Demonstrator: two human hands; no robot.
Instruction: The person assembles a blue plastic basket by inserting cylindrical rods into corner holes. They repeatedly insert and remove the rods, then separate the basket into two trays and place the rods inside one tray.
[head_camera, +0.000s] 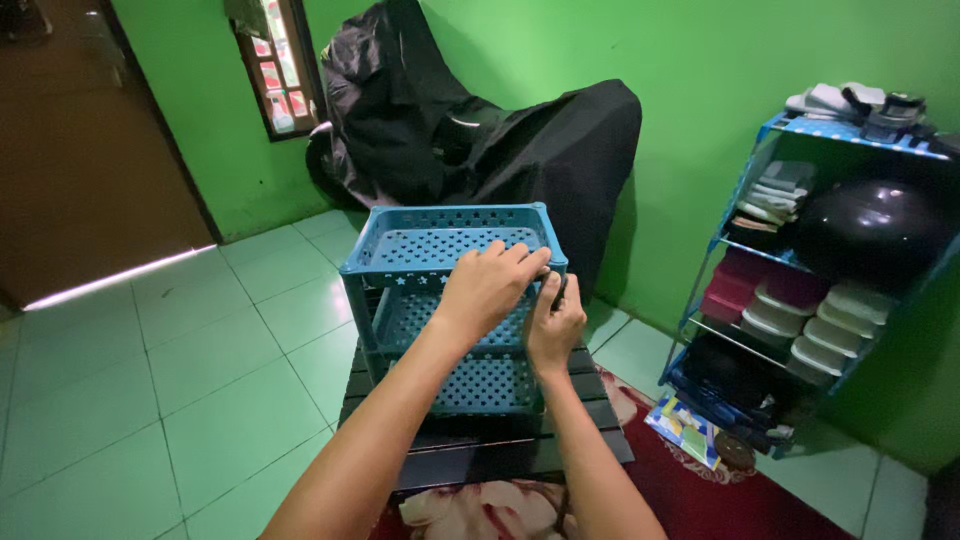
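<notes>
A blue perforated plastic rack (400, 275) with three stacked tiers stands on a dark slatted low table (500, 450). My left hand (487, 288) grips the near right corner of the rack's top tier, fingers curled over the rim. Just beside it, my right hand (555, 322) holds the corner post under that tier, and something small and dark shows between its fingers. Both forearms reach in from the bottom of the view.
A motorbike under a black cover (480, 130) stands against the green wall behind the rack. At the right is a blue shoe shelf (800, 290) with sandals and a dark helmet (870, 230). A red patterned mat (690, 500) lies under the table on pale green floor tiles.
</notes>
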